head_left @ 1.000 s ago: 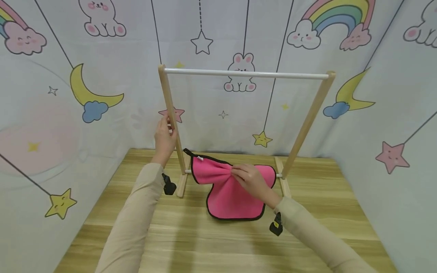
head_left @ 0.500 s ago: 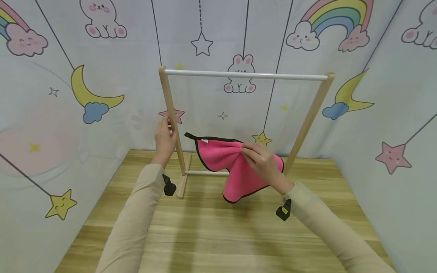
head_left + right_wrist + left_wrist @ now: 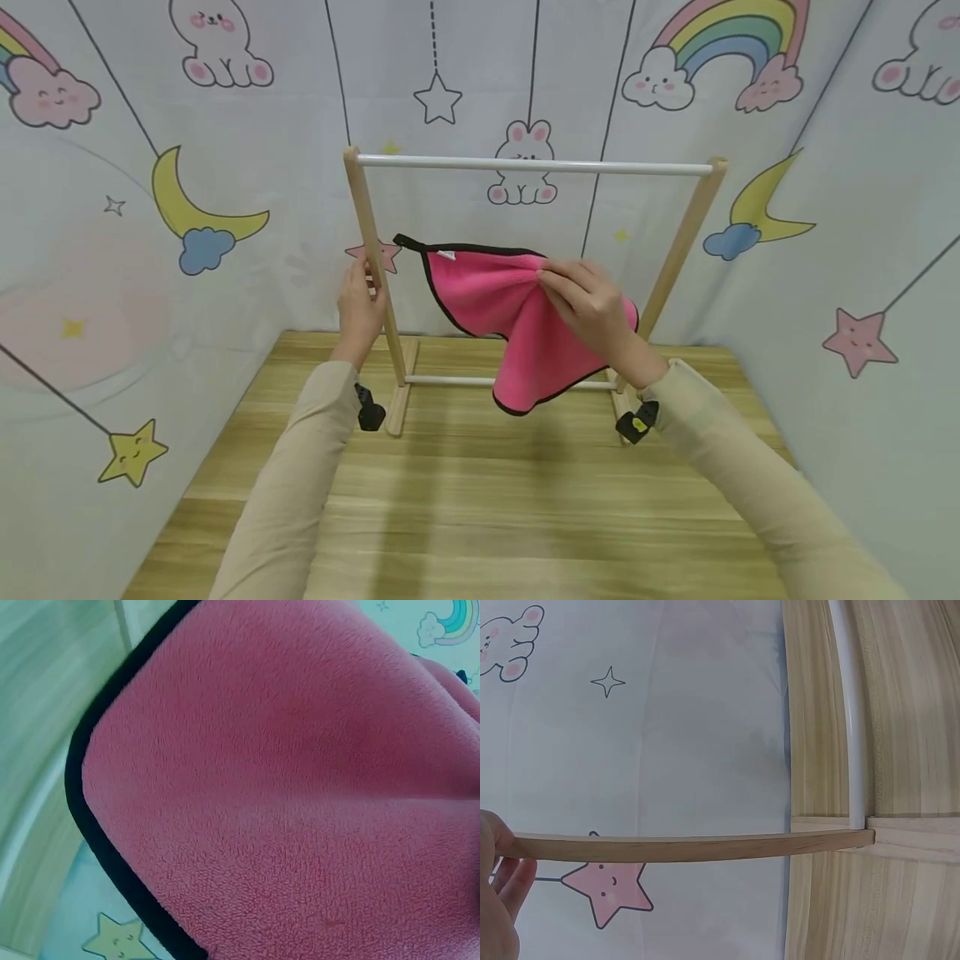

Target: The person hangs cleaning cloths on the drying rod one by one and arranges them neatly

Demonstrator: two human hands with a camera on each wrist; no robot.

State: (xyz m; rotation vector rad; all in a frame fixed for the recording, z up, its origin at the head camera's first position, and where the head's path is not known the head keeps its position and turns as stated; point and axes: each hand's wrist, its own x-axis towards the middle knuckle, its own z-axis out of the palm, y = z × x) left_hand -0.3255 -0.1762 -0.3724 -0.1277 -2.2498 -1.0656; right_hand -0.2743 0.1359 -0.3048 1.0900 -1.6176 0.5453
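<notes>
A pink cloth (image 3: 480, 287) with black edging, a black loop and a small white tag hangs in the air inside a wooden rack. My right hand (image 3: 588, 304) pinches it near the middle, gathering it into folds. In the right wrist view the fuzzy cloth (image 3: 277, 780) fills most of the picture, and the fingers are hidden. My left hand (image 3: 362, 308) grips the rack's left post (image 3: 372, 225) partway up. The left wrist view shows thumb and fingers of that hand (image 3: 499, 892) around the post (image 3: 690, 849).
The rack's white top rail (image 3: 532, 166) runs above the cloth, and a white lower rail (image 3: 450, 381) runs near the wooden tabletop (image 3: 465, 500). A right post (image 3: 686, 233) stands beyond my right hand. Cartoon-printed white fabric (image 3: 300, 108) encloses the back and sides.
My right hand has lifted the cloth up from low by the bottom rail, moving slightly right, so it now hangs higher. The left hand keeps its hold on the post.
</notes>
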